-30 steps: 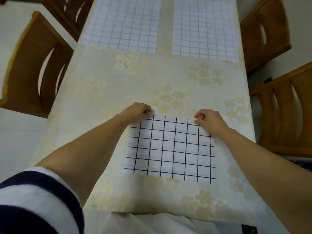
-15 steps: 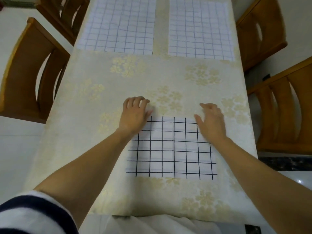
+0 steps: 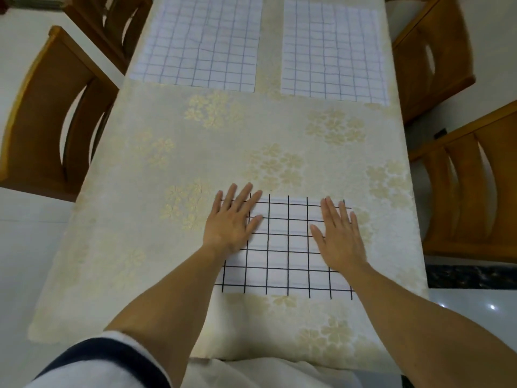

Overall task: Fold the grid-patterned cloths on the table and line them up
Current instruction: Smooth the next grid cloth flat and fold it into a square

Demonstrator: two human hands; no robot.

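A folded white cloth with a black grid (image 3: 288, 245) lies flat near the table's front edge. My left hand (image 3: 233, 221) presses flat on its left part, fingers straight and spread. My right hand (image 3: 340, 233) lies flat on its right part, fingers straight. Two larger white cloths with fainter grids lie spread at the far end: one at the far left (image 3: 201, 40), one at the far right (image 3: 333, 49).
The table (image 3: 251, 135) carries a cream cover with gold flower prints. Wooden chairs stand on the left (image 3: 47, 121), at the far left corner (image 3: 112, 26) and on the right (image 3: 472, 191), (image 3: 430, 51). White fabric hangs below the front edge.
A second ago both hands pinched the near cloth's far corners. They let go, opened, and now lie flat on the cloth, a little nearer to me.
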